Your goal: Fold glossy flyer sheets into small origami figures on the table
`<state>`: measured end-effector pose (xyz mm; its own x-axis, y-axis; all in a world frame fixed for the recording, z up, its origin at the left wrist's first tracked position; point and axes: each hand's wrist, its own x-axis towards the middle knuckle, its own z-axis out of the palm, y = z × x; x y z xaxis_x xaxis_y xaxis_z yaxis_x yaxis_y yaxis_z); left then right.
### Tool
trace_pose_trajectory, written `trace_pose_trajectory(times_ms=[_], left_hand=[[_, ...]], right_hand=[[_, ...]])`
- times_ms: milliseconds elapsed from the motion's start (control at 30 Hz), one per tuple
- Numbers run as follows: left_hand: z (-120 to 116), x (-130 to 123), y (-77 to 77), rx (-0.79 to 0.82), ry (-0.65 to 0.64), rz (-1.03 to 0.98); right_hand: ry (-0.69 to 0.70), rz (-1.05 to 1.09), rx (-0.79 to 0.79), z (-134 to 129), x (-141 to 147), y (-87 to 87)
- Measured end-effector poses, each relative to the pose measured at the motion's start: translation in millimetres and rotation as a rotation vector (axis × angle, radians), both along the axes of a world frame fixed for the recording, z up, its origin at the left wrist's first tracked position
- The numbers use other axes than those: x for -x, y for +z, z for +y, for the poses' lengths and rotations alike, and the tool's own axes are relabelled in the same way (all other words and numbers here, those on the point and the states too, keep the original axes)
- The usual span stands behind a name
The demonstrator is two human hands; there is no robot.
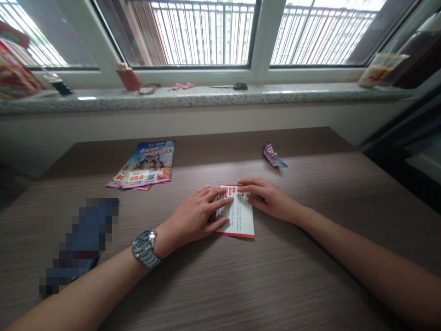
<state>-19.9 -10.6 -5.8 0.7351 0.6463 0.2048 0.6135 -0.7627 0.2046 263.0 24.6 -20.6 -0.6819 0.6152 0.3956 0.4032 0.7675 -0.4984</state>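
A white sheet of paper (pixel 237 220) with red labels and a red lower edge lies on the brown table (pixel 220 285). My left hand (pixel 200 211), below a silver wristwatch, rests flat with spread fingers on its left part. The fingers of my right hand (pixel 267 195) are stretched out over its upper right corner. Neither hand grips anything. Beyond my right hand sits a small folded paper piece (pixel 272 156), patterned red, white and blue.
Colourful flyers (pixel 149 163) lie at the back left, and a pixelated dark blue object (pixel 84 239) is beside my left forearm. On the granite windowsill (pixel 206 96) are scissors (pixel 239 86), a red box (pixel 128 79) and a plastic cup (pixel 381 70).
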Motion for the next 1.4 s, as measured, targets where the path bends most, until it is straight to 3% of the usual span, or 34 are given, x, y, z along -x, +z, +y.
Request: trace_pose_trajectory(times_ms=[167,367,567,733,1167,1400], left_hand=[[0.6,-0.2,0.3,0.001,0.004,0.007],[0.8,-0.2,1.5,0.011,0.007,0.031],[1.2,-0.1,0.1,0.013,0.002,0.003],[1.3,-0.5,0.9,0.02,0.001,0.007],[0.4,-1.3,2.5,0.013,0.016,0.047],[0.1,-1.9,2.3,0.024,0.021,0.046]], right_hand=[[-0.099,-0.041,-0.021,6.2,-6.8,2.1],[-0.101,-0.026,-0.031,13.3,-12.8,2.2],[-0.059,-0.113,-0.182,13.8,-16.8,2.4],[-0.109,-0.245,-0.275,15.0,-16.6,5.6],[-0.286,-0.025,-0.075,24.8,-15.1,0.2],[-0.148,-0.007,0.009,20.8,-17.6,0.9]])
